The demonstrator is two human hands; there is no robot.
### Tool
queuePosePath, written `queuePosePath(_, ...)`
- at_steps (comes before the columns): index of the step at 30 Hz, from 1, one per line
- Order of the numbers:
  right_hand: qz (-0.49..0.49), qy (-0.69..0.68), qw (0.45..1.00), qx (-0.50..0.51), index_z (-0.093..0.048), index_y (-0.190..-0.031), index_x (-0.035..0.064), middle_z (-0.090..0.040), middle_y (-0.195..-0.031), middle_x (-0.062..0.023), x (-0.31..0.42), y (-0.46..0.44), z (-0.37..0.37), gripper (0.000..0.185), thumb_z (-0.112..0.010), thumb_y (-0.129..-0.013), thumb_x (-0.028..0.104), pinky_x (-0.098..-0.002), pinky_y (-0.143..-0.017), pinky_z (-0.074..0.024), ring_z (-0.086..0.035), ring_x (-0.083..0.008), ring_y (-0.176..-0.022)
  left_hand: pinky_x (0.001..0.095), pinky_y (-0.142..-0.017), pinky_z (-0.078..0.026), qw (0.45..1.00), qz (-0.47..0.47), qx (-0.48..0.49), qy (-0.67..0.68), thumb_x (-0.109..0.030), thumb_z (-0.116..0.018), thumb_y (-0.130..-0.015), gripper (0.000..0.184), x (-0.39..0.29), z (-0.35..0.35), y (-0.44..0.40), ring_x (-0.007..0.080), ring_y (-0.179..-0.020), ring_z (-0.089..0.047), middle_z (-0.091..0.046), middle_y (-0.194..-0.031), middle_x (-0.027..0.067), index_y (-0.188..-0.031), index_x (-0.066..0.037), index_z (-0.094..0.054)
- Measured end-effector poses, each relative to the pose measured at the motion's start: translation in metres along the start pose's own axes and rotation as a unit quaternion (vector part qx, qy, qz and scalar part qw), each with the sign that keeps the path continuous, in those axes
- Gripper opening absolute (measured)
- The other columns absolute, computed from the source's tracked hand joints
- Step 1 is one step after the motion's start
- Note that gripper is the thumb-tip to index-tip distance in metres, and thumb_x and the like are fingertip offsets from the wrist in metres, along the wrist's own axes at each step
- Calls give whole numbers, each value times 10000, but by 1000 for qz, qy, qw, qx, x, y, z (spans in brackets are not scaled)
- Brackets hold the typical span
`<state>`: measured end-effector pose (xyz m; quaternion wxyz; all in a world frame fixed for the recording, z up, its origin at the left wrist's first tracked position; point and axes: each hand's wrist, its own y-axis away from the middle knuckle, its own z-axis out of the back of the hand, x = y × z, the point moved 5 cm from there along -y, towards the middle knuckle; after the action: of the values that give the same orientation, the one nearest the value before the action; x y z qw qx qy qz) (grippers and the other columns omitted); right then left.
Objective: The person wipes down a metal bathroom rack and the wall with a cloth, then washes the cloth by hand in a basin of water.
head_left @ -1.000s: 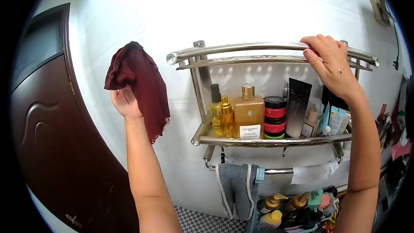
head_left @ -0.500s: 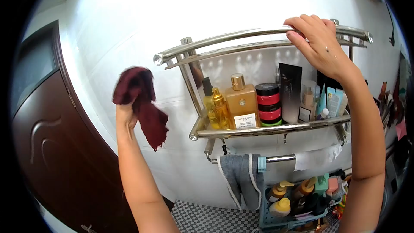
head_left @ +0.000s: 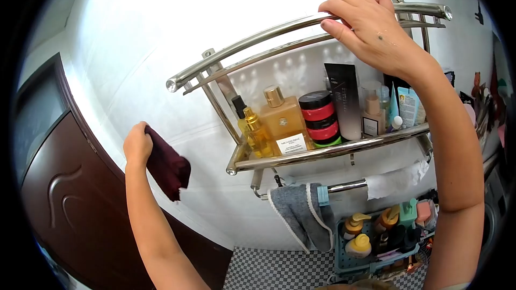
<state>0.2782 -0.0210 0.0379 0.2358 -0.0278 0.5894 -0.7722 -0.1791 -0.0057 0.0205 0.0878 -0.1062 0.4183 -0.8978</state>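
On the left, my left hand (head_left: 138, 144) is closed on a dark red cloth (head_left: 169, 165), which hangs to its right beside the white wall. My right hand (head_left: 372, 28) grips the top rail of a metal wall shelf (head_left: 252, 43), fingers over the bar and thumb below it. Below that hand, the shelf holds a large amber bottle (head_left: 285, 121) with a gold cap, small yellow oil bottles (head_left: 258, 137), stacked red and black jars (head_left: 321, 117), a black and grey tube (head_left: 345, 102) and several smaller tubes and bottles.
A grey towel (head_left: 301, 215) and a white cloth (head_left: 398, 180) hang from the lower bar. Beneath stands a blue-green basket (head_left: 341, 260) of pump bottles on a checkered floor (head_left: 258, 268). A brown door (head_left: 70, 182) is at the left.
My left hand has moved left and down with the cloth, which now hangs more bunched. My right hand stays on the rail while the view has tilted and shifted.
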Motion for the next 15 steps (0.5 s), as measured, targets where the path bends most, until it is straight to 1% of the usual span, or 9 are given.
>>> queuePosePath(2,0,-2,1000,2,-579,-990,124,-569,-876,-46,0,0,1,262,-427,-904,321,-394,-897,-275,-515,-202,-932,432,-764,-450,996,83,6,-23,-84,-444,-776,235,4,-1,-9,368,-898,-565,-611,-957,187,-950,-59,-601)
queuePosePath(4,1,-4,1000,3,-580,-988,125,-571,-877,-47,-1,0,0,262,-429,-904,322,-398,-896,-278,-518,-202,-938,399,-714,-470,997,62,-44,1,-114,-467,-784,224,21,-22,-29,326,-776,-599,-639,-866,162,-940,-17,-594)
queuePosePath(5,11,3,1000,-10,-566,-1001,116,-545,-850,-38,-1,1,-1,245,-441,-905,303,-368,-887,-272,-501,-190,-888,367,-697,-474,970,113,-44,208,-110,-474,-788,217,32,-34,-42,279,-735,-598,-640,-846,129,-930,0,-596)
queuePosePath(7,17,11,1000,-22,-553,-1014,106,-519,-822,-30,1,2,1,232,-452,-905,284,-338,-877,-266,-483,-177,-838,278,-659,-470,810,180,-45,557,-104,-497,-807,203,18,-35,-53,157,-668,-567,-617,-830,57,-920,34,-592)
queuePosePath(8,20,7,1000,-11,-554,-1016,107,-523,-828,-31,4,0,5,233,-453,-905,285,-339,-881,-266,-487,-176,-850,283,-666,-481,719,190,-45,667,-103,-501,-821,199,12,-39,-64,176,-709,-586,-622,-847,77,-948,26,-585)
queuePosePath(10,20,5,1000,-2,-554,-1017,108,-527,-834,-32,6,0,7,233,-455,-905,287,-340,-884,-265,-491,-176,-863,297,-710,-489,627,150,-22,764,-101,-515,-823,194,-12,-30,-84,187,-763,-599,-627,-882,93,-961,22,-578)
queuePosePath(12,36,3,999,-11,-555,-1020,109,-532,-847,-37,6,0,8,232,-458,-902,284,-341,-891,-266,-494,-181,-881,303,-774,-482,607,75,8,791,-105,-531,-821,230,-44,-10,-101,191,-846,-603,-624,-954,108,-1011,15,-578)
queuePosePath(14,40,9,999,-21,-555,-1020,106,-533,-851,-41,6,1,8,231,-462,-901,280,-345,-890,-267,-493,-186,-884,316,-867,-443,641,23,15,767,-192,-499,-847,329,-87,22,-98,201,-938,-584,-606,-1046,120,-1093,17,-559)
queuePosePath(15,47,13,998,-29,-555,-1021,103,-533,-855,-44,6,1,7,229,-465,-899,276,-348,-890,-269,-493,-191,-887,323,-901,-421,624,-19,85,776,-244,-462,-865,382,-104,27,-100,207,-987,-564,-595,-1079,120,-1131,19,-541)
